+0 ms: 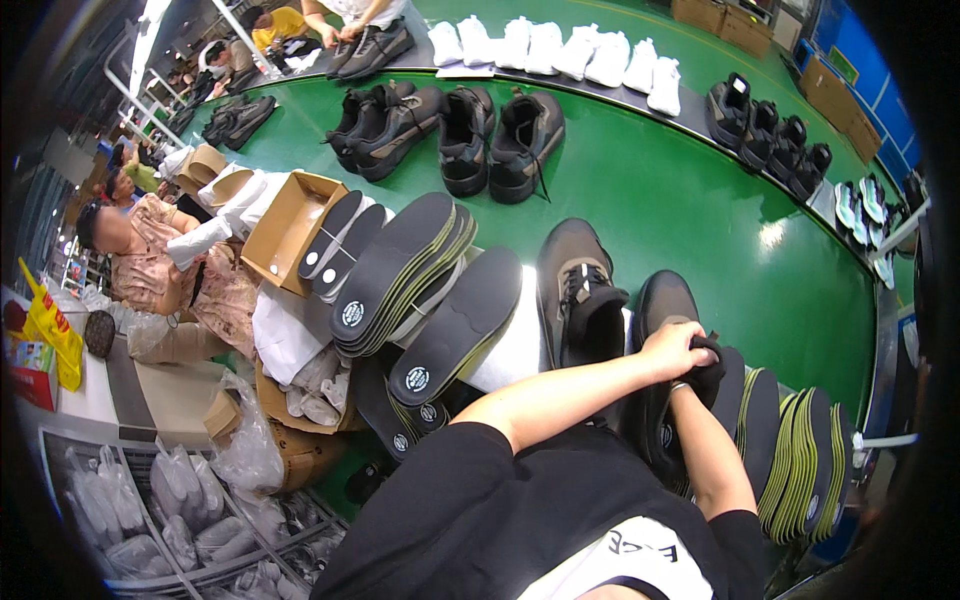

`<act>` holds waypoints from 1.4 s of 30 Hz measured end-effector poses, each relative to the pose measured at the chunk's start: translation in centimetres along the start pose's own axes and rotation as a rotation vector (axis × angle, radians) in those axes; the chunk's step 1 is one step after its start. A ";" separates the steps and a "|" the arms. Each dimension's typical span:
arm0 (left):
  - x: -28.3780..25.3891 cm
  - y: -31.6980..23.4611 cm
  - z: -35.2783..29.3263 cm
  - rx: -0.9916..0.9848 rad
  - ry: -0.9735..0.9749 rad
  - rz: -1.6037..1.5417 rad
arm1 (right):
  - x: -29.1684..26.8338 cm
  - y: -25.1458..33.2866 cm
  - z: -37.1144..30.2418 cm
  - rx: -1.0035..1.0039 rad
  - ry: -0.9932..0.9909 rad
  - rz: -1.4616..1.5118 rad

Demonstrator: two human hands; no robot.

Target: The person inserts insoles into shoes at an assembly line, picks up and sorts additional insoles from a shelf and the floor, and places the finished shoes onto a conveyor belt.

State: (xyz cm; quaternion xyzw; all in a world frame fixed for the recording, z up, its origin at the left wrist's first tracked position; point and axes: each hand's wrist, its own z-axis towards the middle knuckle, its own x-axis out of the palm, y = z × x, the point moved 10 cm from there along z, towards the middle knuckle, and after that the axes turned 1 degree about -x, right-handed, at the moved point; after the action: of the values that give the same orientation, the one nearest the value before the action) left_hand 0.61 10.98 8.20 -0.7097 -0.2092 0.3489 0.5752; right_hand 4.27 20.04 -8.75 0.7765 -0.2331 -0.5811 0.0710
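A brown-and-black shoe (664, 298) lies in front of me, its toe pointing away. My left hand (672, 352) is closed on its upper near the tongue, fingers curled over the black lining. The right forearm (708, 440) reaches up to the shoe's opening, where the hand is hidden. Beneath that forearm shows a dark piece with a round white mark, partly covered. Left of these, a matching laced shoe (575, 275) rests with no hand on it. Several black insoles with green edges (400, 265) are stacked to the left, and another insole stack (800, 460) stands at right.
Finished-looking dark shoes (520, 140) stand across the green table (640, 180). White wrapped shoes (570, 50) line the far ledge. An open brown box (290, 228) sits at left, near a co-worker in a patterned top (160, 250). Bagged items fill a rack (170, 570) at lower left.
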 end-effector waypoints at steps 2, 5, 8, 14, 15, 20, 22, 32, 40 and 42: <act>0.2 0.1 0.0 0.063 -0.006 0.008 | 0.1 -0.7 0.6 0.012 -0.007 -0.040; 0.4 0.1 -0.2 0.114 -0.021 0.081 | -0.1 -1.0 1.0 0.014 -0.009 -0.063; 1.0 -0.1 -0.1 0.138 0.002 0.095 | -0.6 -1.5 0.9 0.015 -0.014 -0.076; 1.3 0.2 0.1 0.111 0.023 0.073 | -0.9 -1.2 1.4 -0.011 -0.008 -0.082; 1.1 0.0 0.0 0.117 0.020 0.077 | -0.9 -1.0 1.6 -0.018 -0.006 -0.085; 1.3 0.4 0.1 0.194 -0.017 0.083 | -1.3 -1.7 0.9 -0.038 -0.003 -0.094; 1.1 0.0 -0.2 0.126 0.041 0.074 | -1.7 -2.3 0.3 -0.040 -0.003 -0.100; 1.0 0.2 -0.1 0.159 -0.024 0.076 | -1.6 -2.7 1.5 -0.076 0.005 -0.162; 0.7 0.6 -0.2 0.133 -0.002 0.086 | 0.8 -1.4 2.8 -0.158 0.037 -0.188; 0.9 0.4 0.1 0.165 -0.010 0.095 | 1.5 -2.1 1.6 -0.227 0.046 -0.181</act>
State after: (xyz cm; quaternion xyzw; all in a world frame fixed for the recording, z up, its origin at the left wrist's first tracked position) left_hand 1.06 11.58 7.53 -0.6673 -0.1487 0.3955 0.6134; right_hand 3.65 21.47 -11.41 0.7944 -0.0933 -0.5899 0.1107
